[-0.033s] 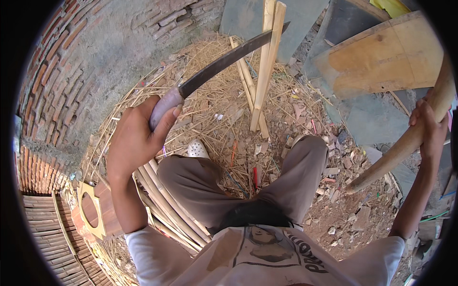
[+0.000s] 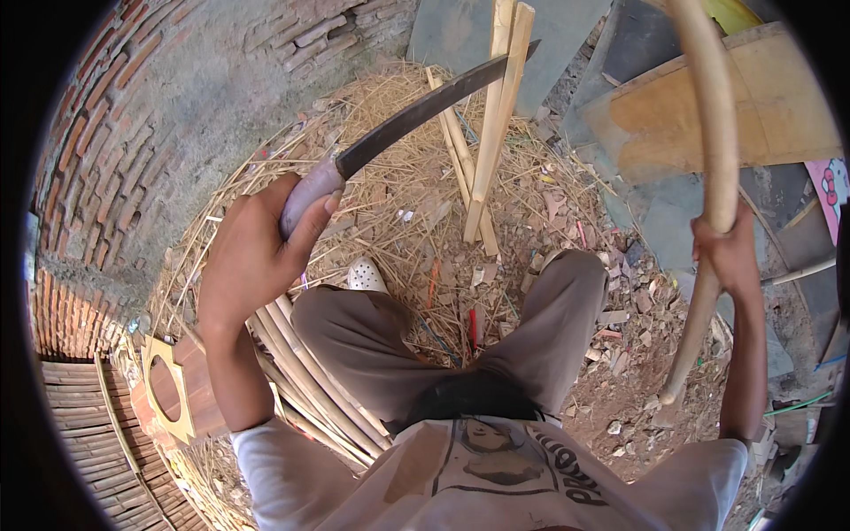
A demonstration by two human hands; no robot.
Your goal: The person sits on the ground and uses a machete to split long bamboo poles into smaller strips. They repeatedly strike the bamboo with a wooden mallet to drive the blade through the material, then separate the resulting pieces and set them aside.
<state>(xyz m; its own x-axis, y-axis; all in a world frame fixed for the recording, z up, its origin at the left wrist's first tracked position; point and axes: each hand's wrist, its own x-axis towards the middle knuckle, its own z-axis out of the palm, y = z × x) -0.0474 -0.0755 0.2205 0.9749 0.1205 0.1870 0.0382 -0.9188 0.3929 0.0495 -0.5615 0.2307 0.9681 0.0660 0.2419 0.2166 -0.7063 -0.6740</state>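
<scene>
My left hand (image 2: 248, 257) is closed round the pale purple handle of a machete (image 2: 423, 112). Its dark blade slants up and away to the right, with the far end wedged in the split top of a pale wooden pole (image 2: 492, 150). That pole stands tilted among the scraps in front of my feet, its two halves spread apart at the top. On the right, my right hand (image 2: 731, 257) grips a thick, smooth wooden stick (image 2: 715, 124) near its middle. The stick is raised nearly upright, its upper end running out of view and its lower end tapering toward my knee.
Straw, chips and rubble (image 2: 416, 212) cover the ground. A brick wall (image 2: 115, 150) rises at left. Long poles (image 2: 310, 380) lie beside my left leg. Flat boards (image 2: 699, 115) and grey sheets (image 2: 549, 44) lie at the far right. A cut-out wooden frame (image 2: 181, 398) lies at lower left.
My right hand has moved inward to the left, and the stick has swung from a slant to nearly upright. The machete, the split pole and my left hand have barely shifted.
</scene>
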